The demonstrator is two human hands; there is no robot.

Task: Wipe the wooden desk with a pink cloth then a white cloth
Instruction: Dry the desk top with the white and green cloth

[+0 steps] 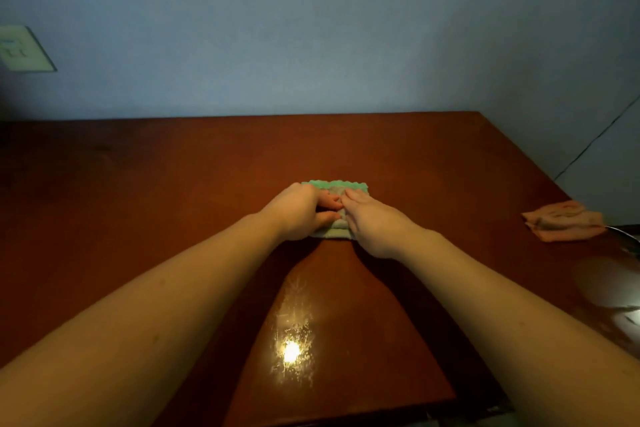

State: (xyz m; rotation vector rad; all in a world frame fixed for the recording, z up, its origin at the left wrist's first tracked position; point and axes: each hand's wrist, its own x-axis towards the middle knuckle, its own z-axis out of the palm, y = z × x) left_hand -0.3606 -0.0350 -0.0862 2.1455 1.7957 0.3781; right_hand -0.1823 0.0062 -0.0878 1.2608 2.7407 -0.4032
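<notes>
A folded whitish cloth with a green scalloped edge (337, 185) lies in the middle of the reddish-brown wooden desk (173, 177). Both of my hands rest on it. My left hand (299, 213) covers its left part, thumb and fingers curled onto the fabric. Pressed flat over its right part is my right hand (372, 222). Most of this cloth is hidden under the hands. A crumpled pink cloth (562, 220) lies apart at the desk's right edge.
A blue-grey wall runs along the desk's far edge, with a light switch plate (20, 48) at the left. A dark cable (595, 139) hangs by the right wall. A lamp's glare (292, 350) shines on the near desk surface.
</notes>
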